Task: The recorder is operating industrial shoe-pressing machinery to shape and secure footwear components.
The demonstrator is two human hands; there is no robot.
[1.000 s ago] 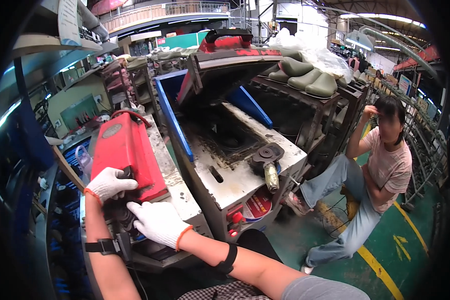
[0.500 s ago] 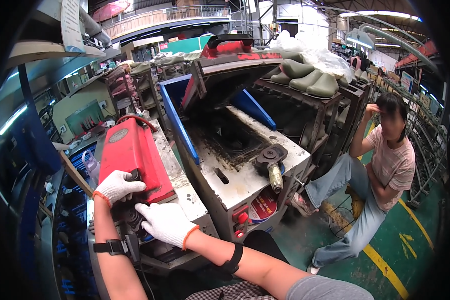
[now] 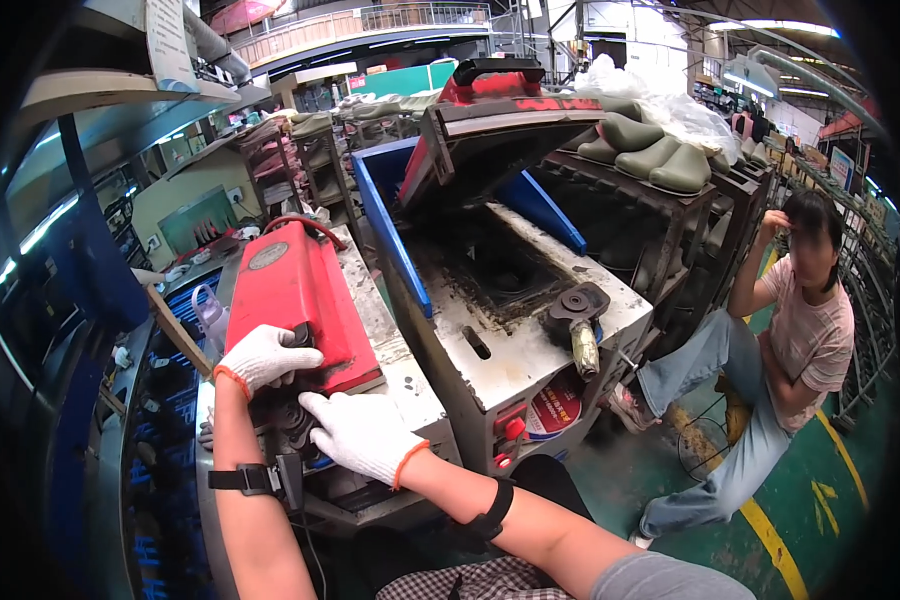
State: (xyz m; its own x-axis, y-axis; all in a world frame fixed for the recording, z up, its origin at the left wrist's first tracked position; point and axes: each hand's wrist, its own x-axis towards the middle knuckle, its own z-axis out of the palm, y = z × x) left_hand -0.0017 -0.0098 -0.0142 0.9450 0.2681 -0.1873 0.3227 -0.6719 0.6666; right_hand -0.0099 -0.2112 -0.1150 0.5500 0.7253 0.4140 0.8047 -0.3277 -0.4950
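Note:
A red hinged lid (image 3: 292, 285) lies lowered on a machine with a worn white top (image 3: 407, 385). In a white knit glove, my left hand (image 3: 262, 358) is closed round the black handle (image 3: 297, 335) at the lid's near end. My right hand (image 3: 363, 437), gloved alike, is curled just below the lid's near edge, beside a dark metal latch (image 3: 288, 420). Its thumb side reaches toward that latch; the palm and the lower fingers' grip are hidden, so what it holds cannot be made out.
Close on the right, a second machine has its red lid (image 3: 500, 105) raised between blue side panels (image 3: 392, 225). Its taped lever (image 3: 584, 350) juts toward me. Olive-green boots (image 3: 680, 168) lie on a rack behind. A seated person (image 3: 800, 310) is at right; a purple bottle (image 3: 210, 318) stands left.
The whole scene has slid to the right in the picture as my head turned slightly left. Both hands keep their places on the machine, and the lid stays down.

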